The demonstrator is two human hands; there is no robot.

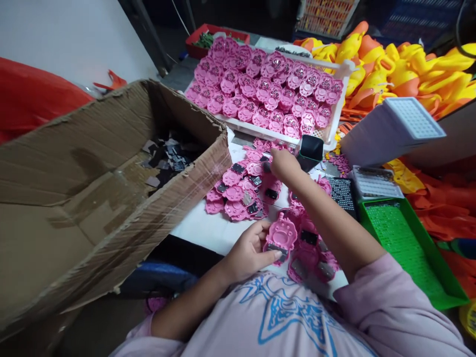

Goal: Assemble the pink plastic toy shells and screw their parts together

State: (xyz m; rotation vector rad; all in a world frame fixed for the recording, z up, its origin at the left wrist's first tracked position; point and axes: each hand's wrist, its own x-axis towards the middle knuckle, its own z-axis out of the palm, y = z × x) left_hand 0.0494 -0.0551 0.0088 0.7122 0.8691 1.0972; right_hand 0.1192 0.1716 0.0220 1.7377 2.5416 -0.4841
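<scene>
My left hand [251,254] is closed around a pink plastic toy casing [282,233], its thumb over a dark grey plate at the lower end. The casing's hollow inside faces up. My right hand [285,164] is stretched forward to a heap of small pink parts [263,144]. Its fingers are curled down and partly hidden, so anything in them cannot be made out. Between the hands and to the left lies a pile of pink casings [234,192], several with black or grey plates. More pink casings [307,255] lie under and right of my left hand.
A cardboard box [201,173] with dark scraps stands left. Behind is a white crate [256,133] of pink casings. A black cup [311,148], black tray [340,196], green tray [409,253] and white stacked trays [386,129] stand right, near yellow and orange parts [405,74].
</scene>
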